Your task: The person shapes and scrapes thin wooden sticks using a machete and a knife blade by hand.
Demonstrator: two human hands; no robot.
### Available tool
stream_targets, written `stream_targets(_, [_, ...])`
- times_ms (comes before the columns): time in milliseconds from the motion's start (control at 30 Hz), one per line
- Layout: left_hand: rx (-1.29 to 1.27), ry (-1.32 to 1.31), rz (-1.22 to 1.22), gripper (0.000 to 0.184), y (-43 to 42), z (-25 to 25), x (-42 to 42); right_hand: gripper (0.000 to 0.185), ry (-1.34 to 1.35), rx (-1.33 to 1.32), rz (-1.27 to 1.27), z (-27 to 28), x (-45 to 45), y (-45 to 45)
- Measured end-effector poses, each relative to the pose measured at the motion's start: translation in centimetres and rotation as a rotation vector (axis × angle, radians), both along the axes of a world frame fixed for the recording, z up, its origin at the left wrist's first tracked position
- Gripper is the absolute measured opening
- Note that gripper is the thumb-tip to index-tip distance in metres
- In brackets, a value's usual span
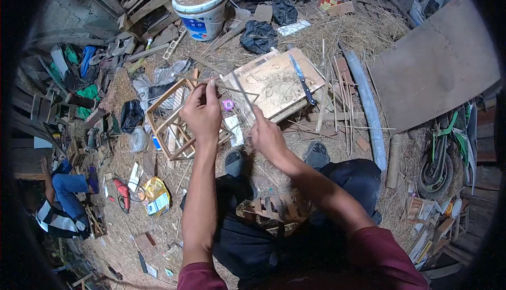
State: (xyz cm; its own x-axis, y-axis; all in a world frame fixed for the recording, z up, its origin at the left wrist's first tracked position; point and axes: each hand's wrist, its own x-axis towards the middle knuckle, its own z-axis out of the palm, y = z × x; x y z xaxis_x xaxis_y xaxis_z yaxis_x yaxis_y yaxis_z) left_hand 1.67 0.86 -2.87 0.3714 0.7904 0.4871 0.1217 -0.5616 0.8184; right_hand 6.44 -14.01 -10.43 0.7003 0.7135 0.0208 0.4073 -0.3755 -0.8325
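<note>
Beside the board (257,75), I observed the left hand (204,113) pinching a thin strip (227,87), the right hand (268,136) gripping a slender bar (246,99); excess pressure could have snapped the strip.

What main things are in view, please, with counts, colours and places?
bucket: 1, white-blue, top left
sheet: 1, brown, right
board: 1, pale, centre
knife: 1, blue and black, on board
wooden frame: 1, brown, left of board
corded tool: 1, red, lower left
person: 1, blue jeans, far left
thin stick: 1, brown, centre
thin strip: 1, grey, centre
shoes: 2, grey, below board
left grip: 1, bare, around thin stick
right grip: 1, bare, around thin strip
</note>
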Motion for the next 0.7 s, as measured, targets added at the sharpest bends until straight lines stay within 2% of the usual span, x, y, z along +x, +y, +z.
stream_targets(67, [-0.006,0.005,-0.010,0.018,0.5,-0.4,-0.3,0.055,0.041,-0.100,-0.014,-2.0,0.9,-0.3])
stream_targets(100, [0.104,0.035,0.012,0.019,0.4,-0.4,-0.3,0.052,0.055,-0.117,0.011,-1.4,0.7,-0.2])
stream_targets(200, [0.064,0.031,0.019,0.020,0.1,0.0,0.2,0.050,-0.150,0.189,0.048,0.5,-0.4,0.0])
stream_targets(233, [0.034,-0.013,0.001,0.020,0.1,-0.3,0.4,0.049,-0.150,0.176,0.027,-0.1,-0.5,-0.1])
stream_targets(333, [-0.066,0.022,0.000,0.019,-0.1,0.0,0.1,0.053,0.354,-0.229,-0.093,-3.8,1.2,-0.8])
stream_targets(367, [-0.036,-0.018,-0.012,0.018,0.0,-0.5,0.3,0.051,0.159,-0.260,-0.095,-8.4,2.1,-1.8])
stream_targets(433, [0.023,-0.097,-0.036,0.015,-0.1,-1.2,1.2,0.049,0.018,-0.261,-0.072,-9.1,2.7,-2.6])
stream_targets(467, [0.027,-0.052,-0.035,0.015,0.2,-1.4,1.0,0.048,-0.051,-0.267,-0.057,-9.6,2.6,-2.8])
stream_targets(567, [0.054,0.147,-0.023,0.016,0.8,0.7,0.3,0.048,0.023,-0.168,-0.082,-8.6,2.7,-2.5])
stream_targets(633, [0.004,0.115,-0.059,0.016,1.7,0.3,-0.1,0.049,0.048,-0.104,-0.123,-7.0,2.7,-1.6])
stream_targets(700, [-0.084,0.039,-0.103,0.015,1.7,-0.1,-0.1,0.049,0.102,-0.058,-0.045,-3.6,2.5,-0.8])
